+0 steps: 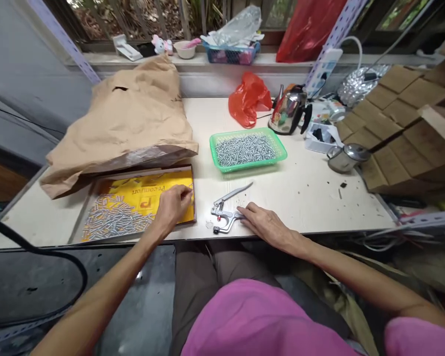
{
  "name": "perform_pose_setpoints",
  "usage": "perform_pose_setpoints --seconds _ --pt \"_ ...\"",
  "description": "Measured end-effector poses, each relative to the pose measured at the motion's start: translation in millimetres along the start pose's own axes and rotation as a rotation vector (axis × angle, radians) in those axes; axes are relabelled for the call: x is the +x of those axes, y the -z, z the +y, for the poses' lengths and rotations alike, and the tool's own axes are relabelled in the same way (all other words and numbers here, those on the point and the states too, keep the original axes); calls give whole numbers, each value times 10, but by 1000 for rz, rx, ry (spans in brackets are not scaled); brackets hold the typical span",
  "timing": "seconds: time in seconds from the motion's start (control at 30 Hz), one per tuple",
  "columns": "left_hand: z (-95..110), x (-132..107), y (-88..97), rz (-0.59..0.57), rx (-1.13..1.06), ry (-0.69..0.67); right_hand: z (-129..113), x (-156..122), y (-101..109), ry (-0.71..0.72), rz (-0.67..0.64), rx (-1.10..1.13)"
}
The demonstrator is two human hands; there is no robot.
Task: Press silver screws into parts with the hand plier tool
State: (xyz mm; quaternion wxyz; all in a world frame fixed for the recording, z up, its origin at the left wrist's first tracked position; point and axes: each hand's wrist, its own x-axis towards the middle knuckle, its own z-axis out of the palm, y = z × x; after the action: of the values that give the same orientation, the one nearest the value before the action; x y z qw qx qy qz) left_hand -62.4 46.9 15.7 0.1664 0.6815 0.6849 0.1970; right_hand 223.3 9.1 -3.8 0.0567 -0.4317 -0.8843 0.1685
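My left hand [172, 205] is above the right part of a shallow tray lined in yellow [172, 179]. Its thumb and fingertips are pinched together; whatever small thing may be between them is too small to make out. Many small silvery metal pins [114, 220] lie heaped in the tray's left and front part. On the table, a pair of metal snap pliers [224, 215] has its jaw to the left and its handles spread. My right hand [267, 225] lies over the lower handle with its fingers closed on it, hiding that handle's end. The upper handle is free.
A green basket [218, 165] full of small metal pieces sits behind the pliers. A large brown paper bag [133, 109] overhangs the tray's back. Further right stand a kettle [289, 111], a metal cup [346, 158] and stacked cardboard boxes [404, 133]. A red plastic bag [246, 101] lies behind.
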Motion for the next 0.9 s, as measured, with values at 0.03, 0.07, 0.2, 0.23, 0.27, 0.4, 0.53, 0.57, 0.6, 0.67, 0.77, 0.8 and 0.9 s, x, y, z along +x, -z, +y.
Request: perform_pose_setpoints --seconds 0.03,0.07,0.2,0.23,0.27,0.4,0.53,0.57,0.6,0.67,0.77,0.8,0.9 --pt "106 -111 -9 -58 -132 77 10 -18 -30 -2 2 -20" --pt "207 -221 -27 -139 -261 162 16 -25 -50 -3 1 -42" --pt "481 -495 -156 -390 -584 405 12 -4 -43 -2 -45 -125" --pt "508 -509 -191 -409 -611 439 10 3 -28 -3 -59 -136" --pt "522 -507 -225 -422 -625 465 10 10 -14 0 -70 -139" --pt "513 -444 -348 -482 -614 508 45 17 17 34 -70 -124" --pt "508 -424 -459 -525 -606 559 118 10 25 62 -50 -126" --pt "512 -423 -477 -532 -607 579 134 9 29 71 -44 -129" --pt "518 -421 -489 -540 -608 596 148 9 36 80 -40 -133" --pt "530 -410 -498 -561 -607 616 169 9 50 92 -38 -140" --pt "549 -380 -481 -591 -580 621 189 10 63 98 -47 -133" --pt "554 -368 -471 -601 -569 618 194 10 63 100 -46 -126" --pt "571 -329 -438 -642 -545 599 212 11 46 104 -31 -103"
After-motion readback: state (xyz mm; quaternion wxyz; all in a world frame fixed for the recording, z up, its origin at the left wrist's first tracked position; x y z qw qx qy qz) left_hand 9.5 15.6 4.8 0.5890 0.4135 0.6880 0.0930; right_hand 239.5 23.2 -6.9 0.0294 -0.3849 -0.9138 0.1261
